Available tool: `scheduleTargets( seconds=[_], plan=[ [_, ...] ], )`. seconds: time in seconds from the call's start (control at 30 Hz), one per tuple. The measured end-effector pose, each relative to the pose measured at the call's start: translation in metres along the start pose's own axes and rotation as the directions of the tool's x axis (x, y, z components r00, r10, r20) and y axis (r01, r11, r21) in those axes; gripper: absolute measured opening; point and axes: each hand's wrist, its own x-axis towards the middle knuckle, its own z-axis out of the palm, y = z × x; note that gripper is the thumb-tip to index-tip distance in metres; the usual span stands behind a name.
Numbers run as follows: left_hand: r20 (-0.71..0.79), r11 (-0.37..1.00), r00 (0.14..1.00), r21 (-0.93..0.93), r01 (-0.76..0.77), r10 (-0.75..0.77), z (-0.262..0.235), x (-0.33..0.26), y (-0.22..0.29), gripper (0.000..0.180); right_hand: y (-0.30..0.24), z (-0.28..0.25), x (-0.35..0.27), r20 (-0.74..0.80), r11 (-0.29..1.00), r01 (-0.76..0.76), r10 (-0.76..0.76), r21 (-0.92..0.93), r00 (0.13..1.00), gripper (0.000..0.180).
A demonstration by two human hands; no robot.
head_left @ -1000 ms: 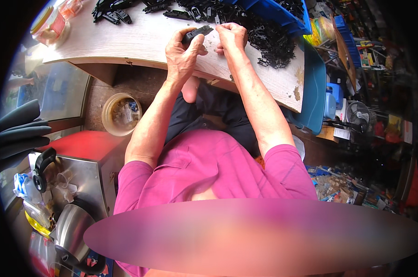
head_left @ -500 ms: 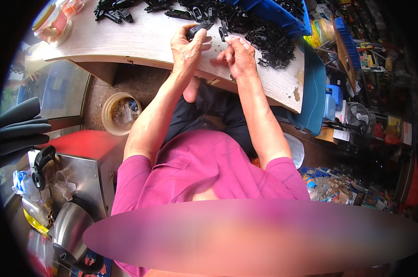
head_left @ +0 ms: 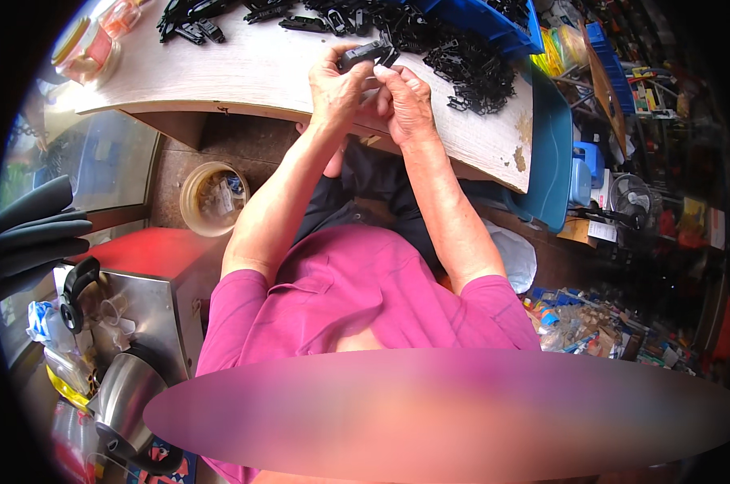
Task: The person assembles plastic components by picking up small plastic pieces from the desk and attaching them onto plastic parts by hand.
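Over the near edge of the white-topped table (head_left: 252, 68), my left hand (head_left: 332, 93) is closed round a long black plastic piece (head_left: 361, 55). My right hand (head_left: 411, 105) pinches a smaller, narrow black plastic part (head_left: 389, 56) between thumb and fingers. The two pieces meet at the long one's right end; whether they are joined I cannot tell. Beyond my hands lies a heap of small black plastic parts (head_left: 478, 77). Farther left on the table is a group of longer black pieces (head_left: 197, 31), similar to the one in my left hand.
A blue plastic bin (head_left: 490, 32) with black parts stands at the back right. Two lidded jars, one a clear jar (head_left: 83, 50), sit at the table's left end. Below are a round waste bucket (head_left: 189, 202) and a red-topped metal cabinet (head_left: 143, 266). A teal panel (head_left: 550, 153) borders the table's right.
My hands have come together. The small part in my right hand has moved left against the long piece, and my left hand has shifted slightly right.
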Motion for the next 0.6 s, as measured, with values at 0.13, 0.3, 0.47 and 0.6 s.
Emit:
scheduleTargets(
  seconds=[0.13, 0.3, 0.47, 0.6],
  plan=[
    [0.038, 0.993, 0.995, 0.075, -0.094, 0.092, 0.0, 0.0, -0.005, 0.032, 0.002, 0.001, -0.002, -0.011, 0.999, 0.031, -0.031, 0.019, 0.999, 0.01],
    [0.042, 0.993, 0.993, -0.035, 0.115, -0.114, 0.01, 0.002, 0.013, 0.034, 0.004, -0.005, 0.0, 0.005, 0.998, 0.057, -0.057, -0.004, 0.998, 0.012],
    [0.018, 0.992, 0.996, 0.095, 0.088, -0.09, -0.001, 0.004, 0.008, 0.031, 0.002, -0.001, 0.001, 0.039, 0.996, 0.004, 0.0, -0.092, 0.999, 0.01],
    [-0.006, 0.99, 0.994, 0.092, -0.106, 0.107, 0.0, 0.006, -0.005, 0.029, 0.005, -0.004, 0.004, -0.045, 0.992, 0.001, -0.007, -0.127, 0.999, 0.018]
  ],
)
